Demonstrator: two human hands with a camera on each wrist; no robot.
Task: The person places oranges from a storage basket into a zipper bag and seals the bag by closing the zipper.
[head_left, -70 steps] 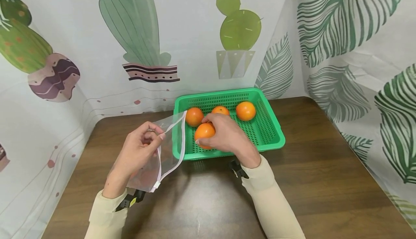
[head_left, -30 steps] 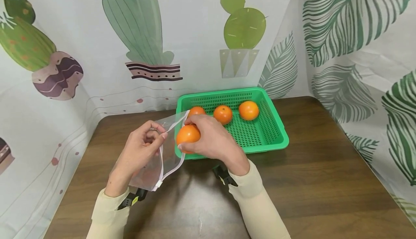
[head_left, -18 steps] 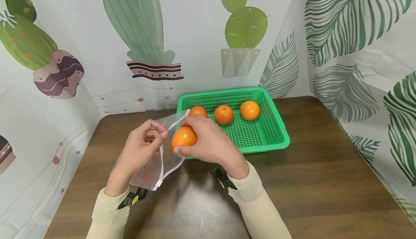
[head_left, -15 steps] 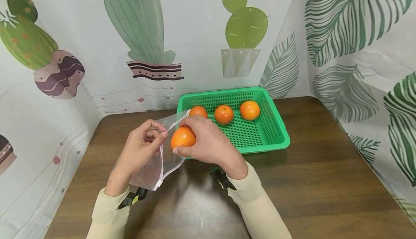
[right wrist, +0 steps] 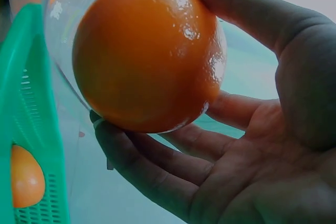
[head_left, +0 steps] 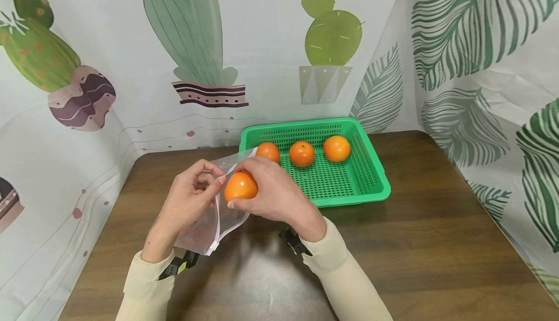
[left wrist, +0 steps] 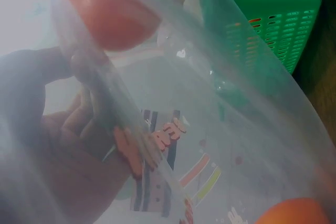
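The right hand (head_left: 272,192) grips an orange (head_left: 240,185) at the mouth of a clear zip bag (head_left: 209,224), just beside the green basket (head_left: 371,175). The left hand (head_left: 188,200) pinches the bag's rim, holding it above the surface (head_left: 436,243). Three more oranges (head_left: 302,153) lie in the basket.

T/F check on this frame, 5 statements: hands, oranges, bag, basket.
1. The right hand holds an orange. True.
2. The left hand rests flat on the table. False: it pinches the mouth edge of the clear bag and holds it up.
3. Three oranges lie in the green basket. True.
4. The held orange is deep inside the bag, at its bottom. False: it is up at the bag's mouth, in the fingers.
5. The basket stands on the floor. False: it stands on the brown table.
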